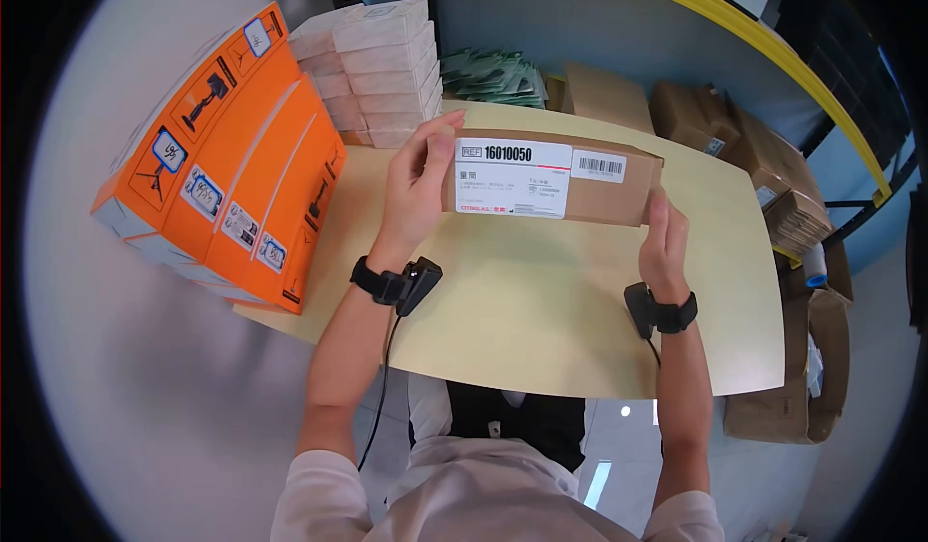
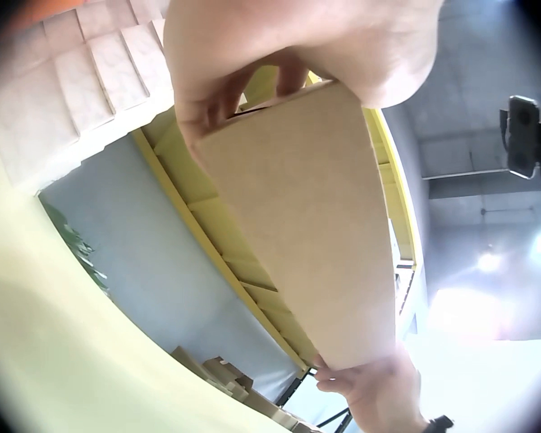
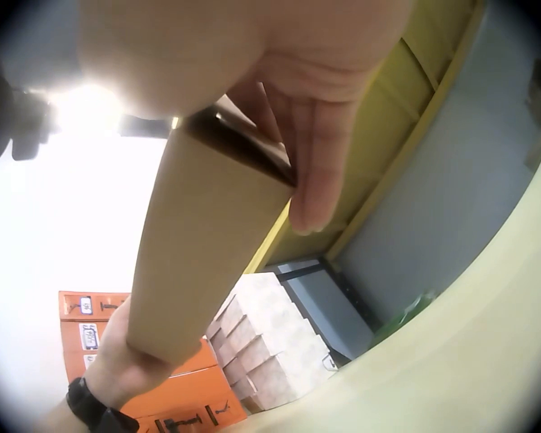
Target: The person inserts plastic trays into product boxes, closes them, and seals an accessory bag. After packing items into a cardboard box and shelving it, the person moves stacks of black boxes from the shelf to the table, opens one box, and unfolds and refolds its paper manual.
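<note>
A long brown cardboard box [image 1: 609,186] with a white printed label is held up above the table, label toward the head camera. The left hand [image 1: 418,179] grips its left end, thumb on the front face; the left wrist view shows that hand [image 2: 298,45] curled round the end of the box [image 2: 307,216]. At the other end, the right hand [image 1: 665,247] holds the box by its lower right corner. In the right wrist view, the box [image 3: 203,225] has a gap at its end flap, beside the extended fingers of the right hand [image 3: 279,81].
A large orange box [image 1: 242,165] stands on the left of the pale table [image 1: 541,320]. Behind it are stacked white boxes [image 1: 387,68] and green packets [image 1: 498,78]. Brown cartons [image 1: 604,97] line the back and right, under a yellow shelf frame; an open carton [image 1: 788,411] sits lower right.
</note>
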`<state>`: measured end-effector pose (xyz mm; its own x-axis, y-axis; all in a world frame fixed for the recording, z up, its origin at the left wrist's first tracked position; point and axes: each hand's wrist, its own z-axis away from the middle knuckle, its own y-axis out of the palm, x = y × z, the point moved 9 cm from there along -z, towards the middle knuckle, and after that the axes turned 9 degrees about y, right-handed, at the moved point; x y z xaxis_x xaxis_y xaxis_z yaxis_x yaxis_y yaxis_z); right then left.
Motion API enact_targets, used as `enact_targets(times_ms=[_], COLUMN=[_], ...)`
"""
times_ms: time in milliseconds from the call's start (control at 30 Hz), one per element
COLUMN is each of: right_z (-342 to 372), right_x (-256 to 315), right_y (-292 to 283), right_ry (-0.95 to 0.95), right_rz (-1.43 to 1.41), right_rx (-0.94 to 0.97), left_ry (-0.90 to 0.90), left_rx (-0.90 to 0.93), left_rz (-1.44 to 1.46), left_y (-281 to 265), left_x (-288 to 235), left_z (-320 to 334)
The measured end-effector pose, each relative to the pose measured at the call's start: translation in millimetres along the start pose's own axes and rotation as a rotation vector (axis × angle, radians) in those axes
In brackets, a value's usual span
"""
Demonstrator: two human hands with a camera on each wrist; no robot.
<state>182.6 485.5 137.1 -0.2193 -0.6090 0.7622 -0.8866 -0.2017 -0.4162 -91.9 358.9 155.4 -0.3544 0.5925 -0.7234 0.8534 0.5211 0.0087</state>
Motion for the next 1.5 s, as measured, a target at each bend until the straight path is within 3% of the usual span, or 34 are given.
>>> enact_targets(times_ms=[33,100,267,333,400,467,533,600,733,867,1033,1100,1133,1200,1267,1333,1500], right_z=[-0.8,-2.8,-0.7,0.4,4.8,13.4,15.1,24.4,37.8,42.8,40.1,44.0,43.0,52.7,52.2,48.5,34.5], right_x=[2.0,-3.1,2.2,19.2,26.7,47.7,43.3,66.7,79.9,90.1,88.9,104.8,104.4,110.9,105.9,103.7,93.4], right_y=[2.0,-0.7,-6.6,-5.8,-12.0,-12.7,-14.6,-19.2,-24.3,-19.2,-13.5,-29.8,-29.8,-22.1,-12.6,9.6,13.4], right_ry=[-0.002,0.106,0.132,0.073,-0.003,-0.224,-0.197,-0.486,-0.523,-0.533,-0.511,-0.539,-0.542,-0.677,-0.719,-0.655,-0.48], right_rz=[-0.001,-0.466,-0.562,-0.469,-0.395,-0.003,-0.095,-0.195,-0.216,-0.169,-0.169,0.155,0.16,0.483,0.447,0.435,0.247], right_rx=[0.006,-0.024,-0.074,-0.029,-0.084,-0.071,-0.045,-0.059,-0.158,-0.089,-0.076,-0.449,-0.45,-0.601,-0.489,-0.187,-0.118], left_ry=[-0.001,-0.104,-0.181,-0.314,-0.316,-0.293,-0.29,-0.318,-0.447,-0.5,-0.461,-0.386,-0.314,-0.287,-0.244,-0.249,-0.247], left_rx=[-0.006,0.024,0.044,-0.032,-0.016,-0.051,-0.026,-0.033,0.033,0.004,0.011,0.016,0.021,-0.004,-0.003,0.001,0.003], left_rz=[-0.003,0.024,0.21,0.423,0.419,0.41,0.399,0.442,0.643,0.613,0.633,0.544,0.453,0.366,0.269,0.261,0.244], left_y=[-3.3,-8.6,-12.4,-12.1,-14.9,-20.7,-22.4,-22.2,-6.5,0.8,-7.7,-16.9,-20.8,-24.4,-27.4,-26.4,-30.6], left_x=[1.9,17.3,46.8,49.1,58.2,64.8,69.7,73.7,81.1,77.3,81.7,77.2,72.3,70.8,68.8,68.8,71.4], left_z=[-0.9,-0.6,-2.4,1.3,1.9,0.8,0.7,1.7,10.2,16.7,10.8,6.0,2.5,0.3,-1.2,-1.3,-1.2])
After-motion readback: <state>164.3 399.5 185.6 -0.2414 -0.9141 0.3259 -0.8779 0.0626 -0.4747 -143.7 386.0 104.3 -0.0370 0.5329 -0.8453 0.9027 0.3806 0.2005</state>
